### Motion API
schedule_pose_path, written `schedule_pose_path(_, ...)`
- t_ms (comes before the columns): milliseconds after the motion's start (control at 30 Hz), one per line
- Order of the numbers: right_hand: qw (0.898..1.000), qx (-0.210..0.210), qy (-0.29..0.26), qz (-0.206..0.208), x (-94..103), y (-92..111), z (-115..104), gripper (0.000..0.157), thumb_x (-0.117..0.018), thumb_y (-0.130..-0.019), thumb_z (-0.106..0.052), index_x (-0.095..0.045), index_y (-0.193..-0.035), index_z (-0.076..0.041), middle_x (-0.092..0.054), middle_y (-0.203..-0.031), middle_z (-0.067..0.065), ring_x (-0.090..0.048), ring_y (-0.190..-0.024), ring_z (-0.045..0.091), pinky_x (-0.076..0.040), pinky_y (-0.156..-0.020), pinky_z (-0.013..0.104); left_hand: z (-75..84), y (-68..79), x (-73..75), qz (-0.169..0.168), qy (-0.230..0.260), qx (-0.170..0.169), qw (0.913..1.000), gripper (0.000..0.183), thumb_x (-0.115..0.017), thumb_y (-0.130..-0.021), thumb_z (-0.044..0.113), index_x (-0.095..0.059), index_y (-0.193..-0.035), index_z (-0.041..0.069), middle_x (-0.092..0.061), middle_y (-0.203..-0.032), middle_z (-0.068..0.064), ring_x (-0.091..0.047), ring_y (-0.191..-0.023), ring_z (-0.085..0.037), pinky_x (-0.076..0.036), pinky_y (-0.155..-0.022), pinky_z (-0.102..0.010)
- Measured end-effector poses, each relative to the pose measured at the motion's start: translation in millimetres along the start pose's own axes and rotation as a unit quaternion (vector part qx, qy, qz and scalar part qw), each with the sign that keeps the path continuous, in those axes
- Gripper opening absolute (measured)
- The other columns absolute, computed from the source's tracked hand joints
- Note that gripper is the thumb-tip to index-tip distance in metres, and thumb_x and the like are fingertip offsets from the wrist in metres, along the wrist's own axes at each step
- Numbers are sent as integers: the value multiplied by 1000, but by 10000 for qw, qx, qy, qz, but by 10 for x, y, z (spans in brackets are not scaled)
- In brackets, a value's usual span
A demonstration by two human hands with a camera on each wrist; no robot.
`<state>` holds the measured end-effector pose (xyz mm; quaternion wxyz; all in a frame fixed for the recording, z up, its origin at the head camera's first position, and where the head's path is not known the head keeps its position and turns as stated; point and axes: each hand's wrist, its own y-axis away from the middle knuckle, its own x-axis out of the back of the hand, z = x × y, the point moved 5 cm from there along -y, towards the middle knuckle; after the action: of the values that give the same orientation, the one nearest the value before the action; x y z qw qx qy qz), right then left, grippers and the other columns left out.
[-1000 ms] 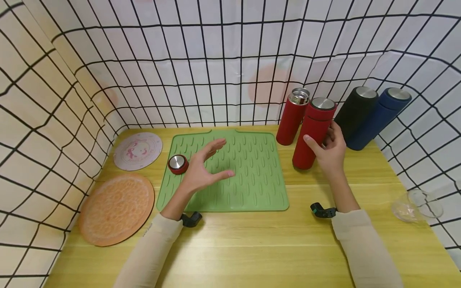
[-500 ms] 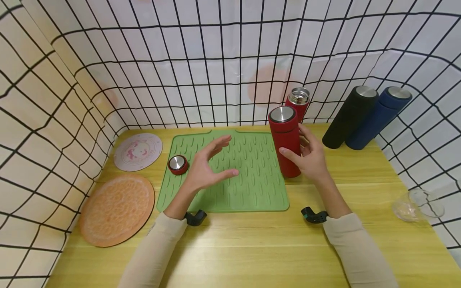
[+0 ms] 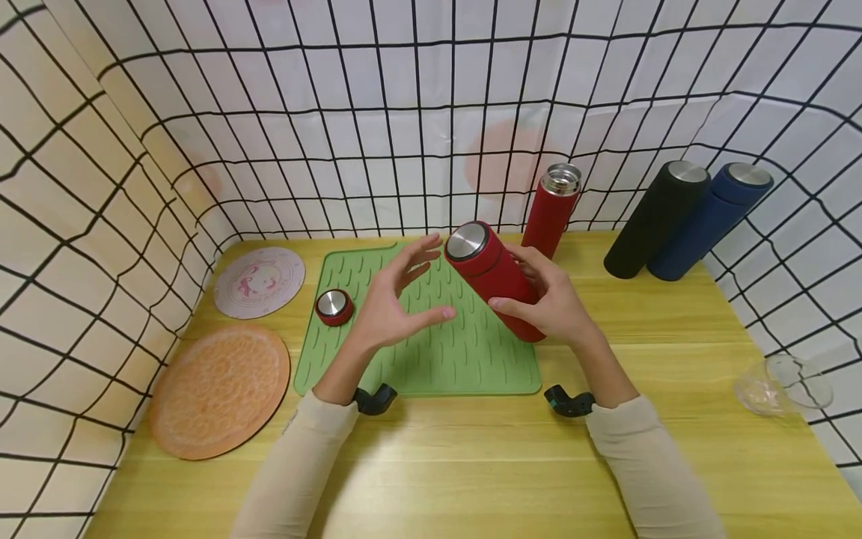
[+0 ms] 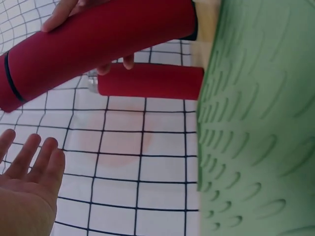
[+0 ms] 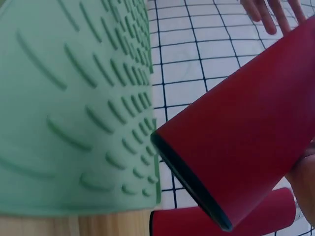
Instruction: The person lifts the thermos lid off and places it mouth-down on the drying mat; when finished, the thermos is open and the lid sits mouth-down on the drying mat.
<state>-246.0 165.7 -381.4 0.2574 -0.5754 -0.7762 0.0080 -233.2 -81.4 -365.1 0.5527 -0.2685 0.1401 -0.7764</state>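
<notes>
A red thermos bottle (image 3: pixel 494 277) with a silver-topped lid tilts to the left over the right part of a green ridged mat (image 3: pixel 431 367). My right hand (image 3: pixel 555 303) grips its body, thumb in front and fingers behind. In the right wrist view the base of the red thermos (image 5: pixel 241 132) hangs above the mat. My left hand (image 3: pixel 393 307) is held over the mat, fingers and thumb spread apart, just left of the thermos lid. The left wrist view shows the left hand (image 4: pixel 32 182) apart from the red thermos (image 4: pixel 103 44), with nothing in its grasp.
A lidless red bottle (image 3: pixel 552 209) stands behind the right hand. A red lid (image 3: pixel 334 307) lies on the mat's left side. Black (image 3: pixel 656 221) and blue (image 3: pixel 710 224) bottles stand at back right, a clear glass (image 3: pixel 781 385) at far right. Two round mats, pink (image 3: pixel 259 283) and orange (image 3: pixel 218 389), lie left.
My right hand has carried the red thermos leftward from beside the lidless bottle to over the mat, tipping its top left. My left hand has shifted slightly right.
</notes>
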Motion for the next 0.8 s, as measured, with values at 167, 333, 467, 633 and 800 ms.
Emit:
schedule_pose_path(167,9993,120,27,-346,-92,-25,-72,77,-84,-84,-13,-50,-150,-34,-60,-137,-1,-59,-120,23,-56,-94,48,71,-33,-20,-65,262,-133,9995,97,-82,-81,59,-40,-158,19,-48,-158,0,-50,-141,-22,-42,-119,-42)
schedule_pose_path(333,9967,299,-39,-750,-156,2,-117,76,-86,-83,-11,-53,-148,-32,-60,-134,-3,-61,-119,23,-59,-92,45,155,-19,-30,-296,563,-319,9975,93,-81,-85,53,-38,-159,15,-45,-160,-9,-46,-144,-25,-44,-118,-42)
schedule_pose_path(467,9933,552,-122,-1004,-196,16,-167,76,-86,-81,-8,-55,-147,-27,-61,-131,-3,-63,-116,22,-61,-90,38,199,-4,-53,-594,826,-532,9934,85,-77,-92,43,-37,-159,10,-45,-159,-11,-49,-142,-29,-47,-114,-44)
schedule_pose_path(633,9906,632,-208,-1199,-211,38,-221,75,-86,-81,-7,-56,-146,-25,-61,-132,-3,-64,-115,23,-62,-88,38,237,4,-89,-955,1196,-672,9859,81,-72,-97,36,-33,-158,0,-45,-157,-14,-50,-139,-33,-51,-110,-43)
schedule_pose_path(800,9884,645,-259,-1353,-219,60,-265,74,-85,-81,-6,-56,-145,-24,-61,-132,-2,-64,-116,23,-61,-90,39,276,31,-99,-1212,1534,-814,9773,80,-70,-99,35,-33,-155,-7,-41,-158,-23,-45,-143,-37,-54,-106,-44)
